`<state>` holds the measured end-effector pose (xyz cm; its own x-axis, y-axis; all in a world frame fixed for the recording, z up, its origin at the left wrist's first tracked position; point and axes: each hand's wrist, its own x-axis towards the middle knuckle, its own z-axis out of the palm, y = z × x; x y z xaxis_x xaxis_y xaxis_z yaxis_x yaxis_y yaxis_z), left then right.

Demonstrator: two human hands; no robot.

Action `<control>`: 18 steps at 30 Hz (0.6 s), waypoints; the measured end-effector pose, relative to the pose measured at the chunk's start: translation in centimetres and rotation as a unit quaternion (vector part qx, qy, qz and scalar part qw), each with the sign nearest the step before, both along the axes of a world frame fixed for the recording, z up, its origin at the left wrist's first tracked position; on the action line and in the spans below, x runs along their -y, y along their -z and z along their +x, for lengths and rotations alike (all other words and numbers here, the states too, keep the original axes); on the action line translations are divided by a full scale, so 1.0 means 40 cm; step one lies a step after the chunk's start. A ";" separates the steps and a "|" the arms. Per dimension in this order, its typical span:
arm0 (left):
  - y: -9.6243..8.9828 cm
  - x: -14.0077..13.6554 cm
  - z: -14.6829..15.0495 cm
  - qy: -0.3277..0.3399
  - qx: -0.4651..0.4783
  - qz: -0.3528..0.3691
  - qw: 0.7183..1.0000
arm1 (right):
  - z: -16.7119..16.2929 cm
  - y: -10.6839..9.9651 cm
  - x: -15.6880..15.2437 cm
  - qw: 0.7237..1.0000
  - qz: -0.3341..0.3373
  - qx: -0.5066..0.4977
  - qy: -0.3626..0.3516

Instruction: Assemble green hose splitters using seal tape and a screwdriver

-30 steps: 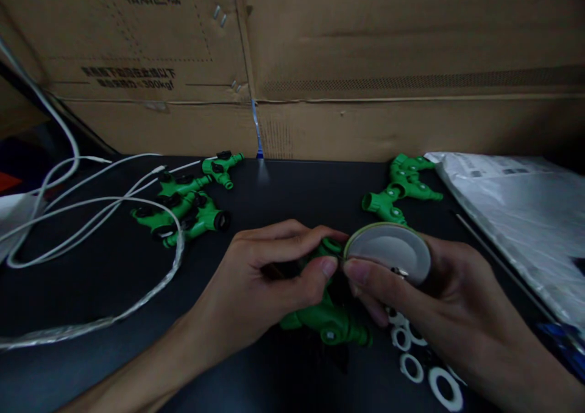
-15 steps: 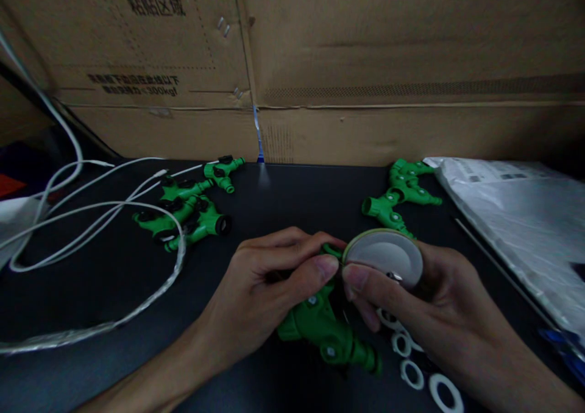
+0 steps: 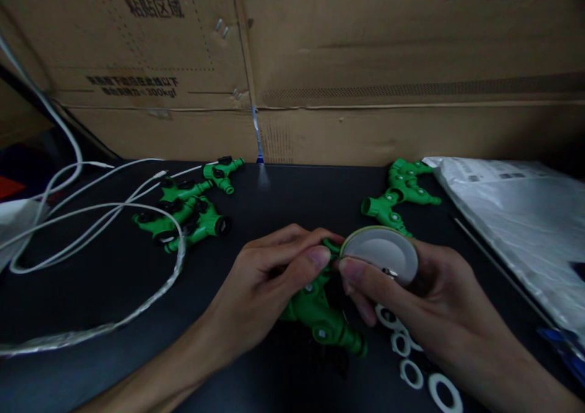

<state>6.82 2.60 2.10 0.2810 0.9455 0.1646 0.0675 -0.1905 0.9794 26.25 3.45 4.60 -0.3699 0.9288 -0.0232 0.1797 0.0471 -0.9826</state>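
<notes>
Between the fingers of my left hand [image 3: 269, 285] is one end of a green Y-shaped hose connector [image 3: 320, 321]. Its body hangs below the fingers, with one ribbed end toward the lower right. My right hand [image 3: 425, 297] pinches a round, flat disc [image 3: 381, 251] with a pale grey face and a yellowish rim; a small shiny metal bit shows near the thumb. The disc's edge is close against the connector's upper end, where both hands' fingertips meet. Whether the two touch is hidden by the fingers.
Several white rings [image 3: 411, 374] lie beside my right wrist. Green connectors with black parts [image 3: 196, 224] lie at left near looped white cables [image 3: 180, 254]; more green connectors [image 3: 388, 209] lie at back right. A plastic bag [image 3: 512, 218] lies at right. Cardboard [image 3: 292, 53] stands behind.
The connector's lower body has swung slightly up and to the left. Both hands and the disc have shifted a little to the left, with their grips unchanged.
</notes>
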 end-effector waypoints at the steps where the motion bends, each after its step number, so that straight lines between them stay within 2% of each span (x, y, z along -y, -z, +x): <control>1: 0.000 0.000 -0.001 0.000 0.001 -0.003 1.000 | -0.001 0.001 0.000 1.000 -0.002 -0.001 0.002; 18: -0.005 -0.001 0.012 -0.059 0.069 -0.097 0.991 | -0.013 0.005 -0.008 1.000 0.006 0.011 0.013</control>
